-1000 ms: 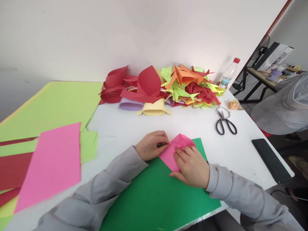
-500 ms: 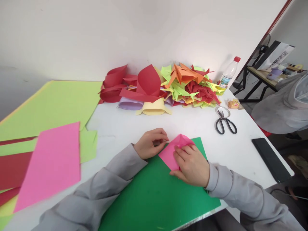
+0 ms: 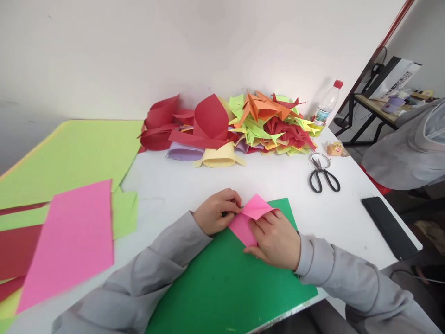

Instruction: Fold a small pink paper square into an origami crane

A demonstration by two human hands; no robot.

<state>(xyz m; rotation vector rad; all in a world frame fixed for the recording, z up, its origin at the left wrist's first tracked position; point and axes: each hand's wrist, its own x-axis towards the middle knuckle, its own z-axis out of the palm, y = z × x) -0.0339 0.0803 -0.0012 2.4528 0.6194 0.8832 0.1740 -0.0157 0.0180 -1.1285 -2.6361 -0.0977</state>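
A small piece of folded pink paper [image 3: 257, 207] rests on the far end of a green board [image 3: 222, 283]. My left hand [image 3: 218, 211] pinches its left corner between thumb and fingers. Over the right part of the paper lies my right hand [image 3: 276, 239], its fingers bent and pressing down, with the thumb stretched out towards the near corner. A flap of the paper stands raised between the two hands. The paper's right side is hidden under my right hand.
Behind stand red, purple and yellow rolled papers [image 3: 210, 116] and a heap of folded paper shapes [image 3: 269, 123]. Scissors [image 3: 323, 174], a bottle [image 3: 327, 104] and a black phone-like slab [image 3: 391, 227] are on the right. Pink sheets [image 3: 69, 243] and green sheets [image 3: 86, 153] lie left. A person's grey sleeve [image 3: 392, 153] shows at right.
My left hand has closed on the paper's left corner, and a flap at the top now lifts and folds towards me. My right hand stays on the paper. The view has shifted slightly.
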